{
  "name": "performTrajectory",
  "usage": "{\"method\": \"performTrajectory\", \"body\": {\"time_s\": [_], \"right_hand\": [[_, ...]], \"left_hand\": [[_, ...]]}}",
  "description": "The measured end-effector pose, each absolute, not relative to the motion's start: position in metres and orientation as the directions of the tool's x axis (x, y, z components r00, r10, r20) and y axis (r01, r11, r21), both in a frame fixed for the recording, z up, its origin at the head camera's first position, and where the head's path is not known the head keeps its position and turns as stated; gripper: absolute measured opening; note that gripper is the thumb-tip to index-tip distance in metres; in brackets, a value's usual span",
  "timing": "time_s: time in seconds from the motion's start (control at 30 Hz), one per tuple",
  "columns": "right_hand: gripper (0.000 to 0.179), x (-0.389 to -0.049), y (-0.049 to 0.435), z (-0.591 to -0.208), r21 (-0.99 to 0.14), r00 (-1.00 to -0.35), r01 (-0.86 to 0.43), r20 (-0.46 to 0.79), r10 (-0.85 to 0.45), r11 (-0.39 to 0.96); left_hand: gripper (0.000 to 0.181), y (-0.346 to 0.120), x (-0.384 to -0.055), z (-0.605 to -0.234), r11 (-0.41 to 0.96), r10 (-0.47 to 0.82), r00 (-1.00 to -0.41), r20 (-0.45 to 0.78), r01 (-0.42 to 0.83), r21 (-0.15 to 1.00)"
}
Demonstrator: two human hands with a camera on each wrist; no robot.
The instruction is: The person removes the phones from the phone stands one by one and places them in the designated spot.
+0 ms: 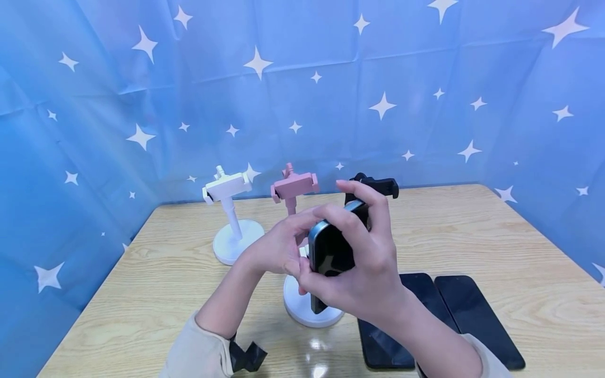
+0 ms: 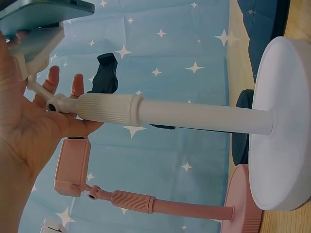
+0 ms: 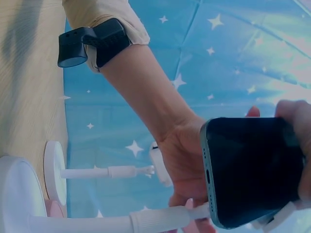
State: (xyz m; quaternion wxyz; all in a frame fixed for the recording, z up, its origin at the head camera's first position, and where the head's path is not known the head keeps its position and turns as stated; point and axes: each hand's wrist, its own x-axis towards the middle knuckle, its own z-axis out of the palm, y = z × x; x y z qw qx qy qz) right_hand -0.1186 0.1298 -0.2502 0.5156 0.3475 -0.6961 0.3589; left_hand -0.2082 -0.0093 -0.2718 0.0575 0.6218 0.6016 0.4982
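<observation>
In the head view my right hand [image 1: 373, 268] grips a smartphone [image 1: 333, 249] by its edges, its dark screen facing me. The phone is held up against the clamp [image 2: 43, 51] of a white phone stand, as the left wrist view shows. My left hand [image 1: 279, 241] holds the stand's clamp from behind, fingers partly hidden by the phone in the head view. The stand's ribbed pole [image 2: 204, 116] rises from a round white base [image 1: 298, 304] on the table. In the right wrist view the phone [image 3: 255, 170] covers most of the clamp.
Behind stand another white phone stand [image 1: 231, 244], a pink one [image 1: 295, 186] and a black one [image 1: 384, 186], partly hidden by my hands. Two dark phones [image 1: 420, 291] lie side by side at the right of the wooden table [image 1: 165, 294]. A blue star-patterned cloth [image 1: 302, 94] hangs behind.
</observation>
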Motion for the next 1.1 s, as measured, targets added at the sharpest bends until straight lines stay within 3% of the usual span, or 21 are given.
{"method": "performTrajectory", "body": {"time_s": [0.3, 0.47, 0.63, 0.8, 0.97, 1.1], "right_hand": [[0.06, -0.116, 0.132, -0.25, -0.177, -0.27, -0.858, 0.954, -0.13, 0.483], [0.06, -0.114, 0.133, -0.247, -0.212, -0.302, -0.854, 0.945, -0.122, 0.476], [0.059, -0.112, 0.133, -0.244, -0.238, -0.332, -0.848, 0.935, -0.123, 0.474], [0.058, -0.11, 0.133, -0.242, -0.264, -0.356, -0.848, 0.926, -0.126, 0.46], [0.059, -0.11, 0.133, -0.241, -0.274, -0.359, -0.858, 0.925, -0.124, 0.435], [0.057, -0.107, 0.132, -0.238, -0.283, -0.365, -0.857, 0.923, -0.12, 0.431]], "left_hand": [[0.073, -0.011, -0.206, -0.272, -0.269, 0.809, -0.207, 0.55, 0.702, 0.659], [0.075, -0.01, -0.206, -0.273, -0.262, 0.807, -0.206, 0.553, 0.715, 0.648], [0.078, -0.01, -0.205, -0.274, -0.23, 0.802, -0.224, 0.554, 0.74, 0.632], [0.063, -0.01, -0.2, -0.279, -0.187, 0.77, -0.259, 0.583, 0.782, 0.595], [0.051, -0.008, -0.196, -0.286, -0.272, 0.721, -0.241, 0.65, 0.764, 0.586], [0.059, -0.005, -0.193, -0.29, -0.328, 0.677, -0.239, 0.696, 0.749, 0.576]]}}
